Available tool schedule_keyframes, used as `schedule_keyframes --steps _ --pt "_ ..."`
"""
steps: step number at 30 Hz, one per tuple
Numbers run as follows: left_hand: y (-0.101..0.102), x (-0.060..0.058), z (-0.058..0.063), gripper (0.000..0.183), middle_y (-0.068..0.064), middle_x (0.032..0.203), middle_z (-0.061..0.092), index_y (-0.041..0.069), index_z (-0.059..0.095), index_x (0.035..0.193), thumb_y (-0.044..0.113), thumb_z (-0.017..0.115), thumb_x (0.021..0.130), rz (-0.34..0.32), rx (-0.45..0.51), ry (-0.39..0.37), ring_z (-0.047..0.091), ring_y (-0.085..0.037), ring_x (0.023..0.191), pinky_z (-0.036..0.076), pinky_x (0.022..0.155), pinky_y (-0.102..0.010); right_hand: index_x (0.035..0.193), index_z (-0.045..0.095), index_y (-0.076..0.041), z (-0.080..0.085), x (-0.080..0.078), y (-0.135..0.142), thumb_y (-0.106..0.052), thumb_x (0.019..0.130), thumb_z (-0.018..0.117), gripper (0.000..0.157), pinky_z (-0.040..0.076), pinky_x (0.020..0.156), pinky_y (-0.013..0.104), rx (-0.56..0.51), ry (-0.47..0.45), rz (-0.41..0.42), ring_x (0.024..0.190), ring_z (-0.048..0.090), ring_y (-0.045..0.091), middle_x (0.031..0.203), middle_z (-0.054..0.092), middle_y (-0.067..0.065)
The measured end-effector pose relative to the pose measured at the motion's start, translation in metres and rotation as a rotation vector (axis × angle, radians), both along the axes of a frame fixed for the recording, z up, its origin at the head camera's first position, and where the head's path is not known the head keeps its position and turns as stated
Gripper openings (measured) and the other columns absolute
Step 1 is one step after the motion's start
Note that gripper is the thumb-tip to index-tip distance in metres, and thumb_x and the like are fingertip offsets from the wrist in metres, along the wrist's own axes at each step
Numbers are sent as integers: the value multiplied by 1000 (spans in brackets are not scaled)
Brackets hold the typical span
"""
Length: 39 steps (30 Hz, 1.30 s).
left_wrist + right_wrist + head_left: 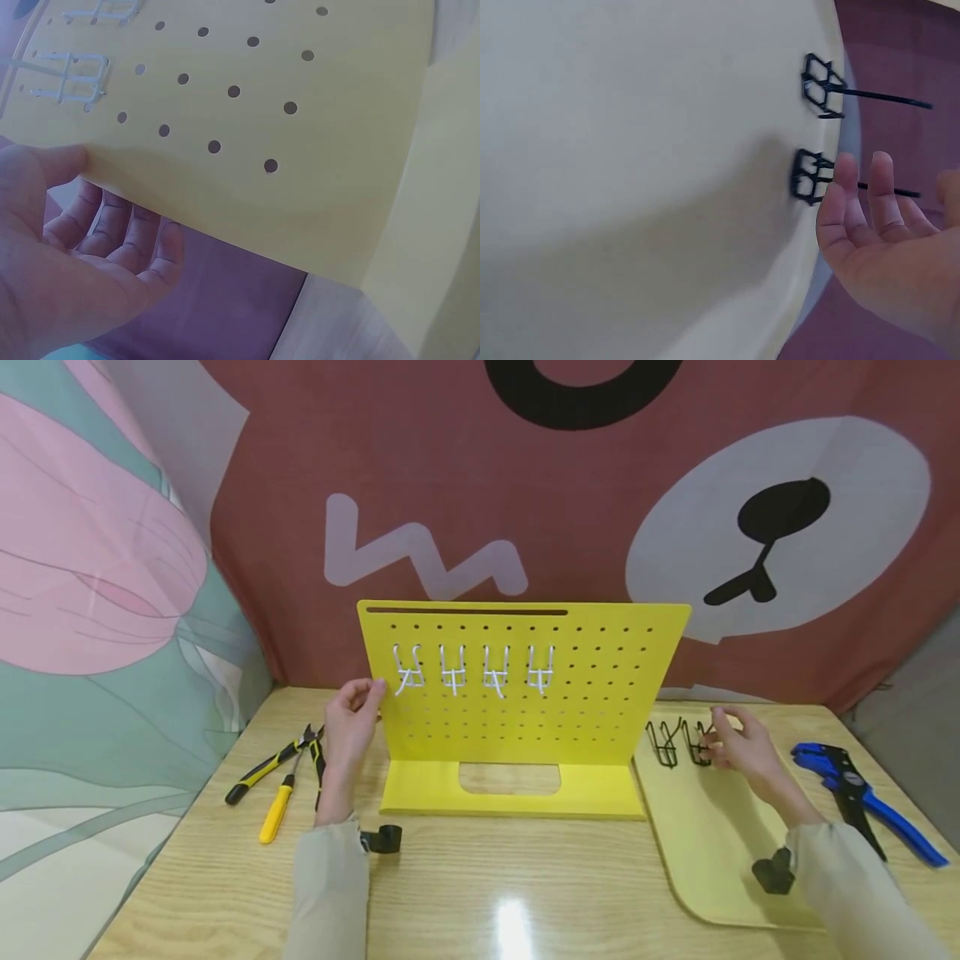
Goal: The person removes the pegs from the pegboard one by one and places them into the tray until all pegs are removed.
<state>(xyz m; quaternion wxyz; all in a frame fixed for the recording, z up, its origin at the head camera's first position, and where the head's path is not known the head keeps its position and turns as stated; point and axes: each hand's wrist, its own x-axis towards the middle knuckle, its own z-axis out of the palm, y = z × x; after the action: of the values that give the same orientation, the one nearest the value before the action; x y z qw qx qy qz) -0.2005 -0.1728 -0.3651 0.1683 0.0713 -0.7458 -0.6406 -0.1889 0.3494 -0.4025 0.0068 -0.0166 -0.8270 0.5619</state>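
A yellow pegboard [517, 727] stands upright on its base, with several white wire hooks [453, 670] in a row on its upper left. My left hand [351, 727] pinches the board's left edge; in the left wrist view the thumb [64, 163] lies on the front face and the fingers curl behind. Two black wire hooks [662, 745] rest at the far end of a pale yellow tray [720, 852]. At the right-hand black hook [806, 180], my right hand [742, 752] has its fingers beside the prong, thumb apart from them. Whether they touch it I cannot tell.
Left of the board lie black-and-yellow cutting pliers [266, 771] and a yellow-handled screwdriver [277, 808]. A blue and black hand tool [855, 785] lies right of the tray. Behind the wooden table [450, 885] hangs a printed cloth [450, 468].
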Motion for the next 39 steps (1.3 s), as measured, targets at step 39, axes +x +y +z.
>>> schedule_keyframes --steps 39 --pt "0 -2 0 32 -1 92 66 -1 62 106 29 61 95 -6 11 11 57 -9 81 50 71 -24 113 53 11 35 43 -229 -7 97 55 24 54 61 28 -462 473 44 67 64 16 76 64 8"
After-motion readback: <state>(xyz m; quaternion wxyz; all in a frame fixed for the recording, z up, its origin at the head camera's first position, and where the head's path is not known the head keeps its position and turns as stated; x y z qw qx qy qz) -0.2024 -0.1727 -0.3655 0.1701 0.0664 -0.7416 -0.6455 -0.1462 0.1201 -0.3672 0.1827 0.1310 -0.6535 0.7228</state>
